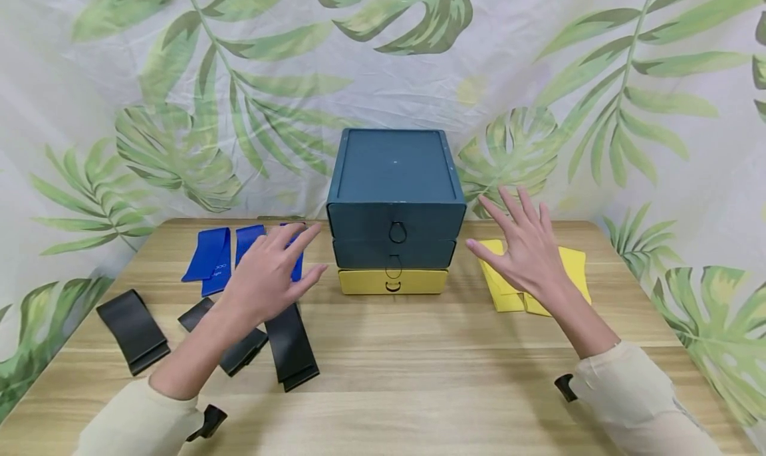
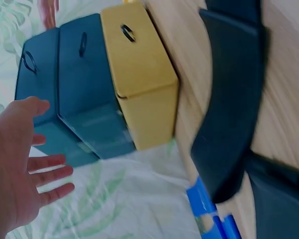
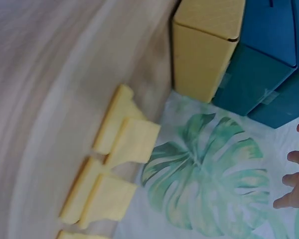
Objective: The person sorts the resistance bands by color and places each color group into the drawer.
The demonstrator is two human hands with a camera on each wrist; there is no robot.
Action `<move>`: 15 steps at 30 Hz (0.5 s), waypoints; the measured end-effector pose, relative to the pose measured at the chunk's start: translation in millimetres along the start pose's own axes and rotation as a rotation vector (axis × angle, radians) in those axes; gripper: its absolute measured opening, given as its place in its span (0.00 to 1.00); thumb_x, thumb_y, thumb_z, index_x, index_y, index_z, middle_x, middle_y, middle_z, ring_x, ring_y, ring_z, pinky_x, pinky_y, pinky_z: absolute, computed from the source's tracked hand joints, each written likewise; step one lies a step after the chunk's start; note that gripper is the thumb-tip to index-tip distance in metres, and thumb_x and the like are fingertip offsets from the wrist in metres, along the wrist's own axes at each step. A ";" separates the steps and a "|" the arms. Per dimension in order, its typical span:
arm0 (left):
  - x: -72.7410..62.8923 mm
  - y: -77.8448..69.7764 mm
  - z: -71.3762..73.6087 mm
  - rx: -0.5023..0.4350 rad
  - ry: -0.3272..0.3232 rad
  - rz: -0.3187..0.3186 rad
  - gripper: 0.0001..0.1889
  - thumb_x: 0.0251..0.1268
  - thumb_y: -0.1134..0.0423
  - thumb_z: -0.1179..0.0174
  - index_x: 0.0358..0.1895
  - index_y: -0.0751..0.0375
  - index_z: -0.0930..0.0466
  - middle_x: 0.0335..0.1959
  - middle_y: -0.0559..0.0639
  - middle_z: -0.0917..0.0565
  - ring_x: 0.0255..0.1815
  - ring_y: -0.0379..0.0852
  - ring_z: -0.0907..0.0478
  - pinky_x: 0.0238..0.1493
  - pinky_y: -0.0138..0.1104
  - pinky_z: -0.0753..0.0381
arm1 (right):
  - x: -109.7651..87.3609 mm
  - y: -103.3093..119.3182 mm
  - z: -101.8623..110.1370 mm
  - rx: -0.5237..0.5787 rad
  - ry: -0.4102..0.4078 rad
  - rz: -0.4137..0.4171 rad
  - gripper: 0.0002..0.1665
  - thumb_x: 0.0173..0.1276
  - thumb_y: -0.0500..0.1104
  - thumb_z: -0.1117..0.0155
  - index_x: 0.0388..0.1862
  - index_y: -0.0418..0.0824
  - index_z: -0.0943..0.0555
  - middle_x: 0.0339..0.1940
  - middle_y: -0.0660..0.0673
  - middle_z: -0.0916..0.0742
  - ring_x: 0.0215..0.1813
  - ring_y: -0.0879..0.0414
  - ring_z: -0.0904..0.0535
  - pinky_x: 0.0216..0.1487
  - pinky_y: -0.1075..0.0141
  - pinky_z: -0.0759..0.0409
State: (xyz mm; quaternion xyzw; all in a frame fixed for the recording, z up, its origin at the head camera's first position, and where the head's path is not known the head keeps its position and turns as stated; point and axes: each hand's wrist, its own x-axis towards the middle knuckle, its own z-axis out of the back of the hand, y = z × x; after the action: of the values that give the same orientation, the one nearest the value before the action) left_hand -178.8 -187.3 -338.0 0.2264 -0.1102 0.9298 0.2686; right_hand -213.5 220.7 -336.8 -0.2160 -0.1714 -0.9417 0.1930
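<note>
- Viewing from the head: my left hand [image 1: 266, 270] is spread wide, blue strips [image 1: 208, 260] and black strips [image 1: 133, 333] around it; my right hand [image 1: 523, 250], also wide, is before yellow strips [image 1: 573, 273]. The drawer stack [image 1: 395, 170] stands between.
- Left wrist: my left fingers appear apart, near the drawer stack.
- Right wrist: my right fingers show partly; yellow strips lie folded on the table [image 3: 45, 99].

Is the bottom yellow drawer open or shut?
Shut, it seems: the yellow drawer sits flush against its casing, with no gap showing.

Soft, bright light, with slightly blurry wrist views.
</note>
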 end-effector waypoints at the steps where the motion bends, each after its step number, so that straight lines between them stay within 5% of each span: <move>1: 2.2 -3.7 0.6 -0.014 -0.022 -0.026 0.31 0.69 0.55 0.32 0.72 0.63 0.26 0.60 0.66 0.20 0.58 0.65 0.20 0.56 0.58 0.20 | 2.3 1.6 0.4 0.000 -0.023 0.020 0.48 0.71 0.73 0.46 0.80 0.46 0.31 0.83 0.37 0.36 0.85 0.37 0.51 0.78 0.31 0.55; 7: 14.7 -24.8 -0.2 -0.105 -0.132 -0.156 0.24 0.65 0.64 0.29 0.64 0.65 0.19 0.51 0.61 0.14 0.48 0.60 0.15 0.48 0.53 0.15 | 14.4 10.0 2.5 0.060 -0.134 0.105 0.45 0.74 0.71 0.49 0.77 0.43 0.28 0.78 0.35 0.29 0.79 0.35 0.37 0.74 0.35 0.38; 11: 22.8 -36.1 -3.2 -0.188 -0.153 -0.200 0.20 0.65 0.68 0.30 0.60 0.67 0.17 0.47 0.59 0.13 0.39 0.54 0.15 0.40 0.46 0.14 | 21.1 18.5 5.2 0.228 -0.112 0.082 0.37 0.76 0.59 0.42 0.77 0.43 0.28 0.78 0.37 0.29 0.78 0.37 0.36 0.71 0.33 0.37; 15: 29.9 -45.0 -7.3 -0.347 -0.110 -0.179 0.18 0.69 0.72 0.34 0.61 0.67 0.18 0.47 0.58 0.13 0.33 0.46 0.16 0.33 0.39 0.16 | 29.3 24.9 4.5 0.477 -0.073 0.054 0.31 0.78 0.48 0.41 0.77 0.40 0.28 0.77 0.38 0.27 0.78 0.40 0.34 0.72 0.36 0.34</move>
State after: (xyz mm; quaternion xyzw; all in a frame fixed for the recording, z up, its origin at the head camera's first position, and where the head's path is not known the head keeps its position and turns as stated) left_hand -179.3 -134.1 -326.3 0.2363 -0.2626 0.8556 0.3785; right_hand -225.4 192.5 -313.1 -0.2026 -0.3898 -0.8607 0.2572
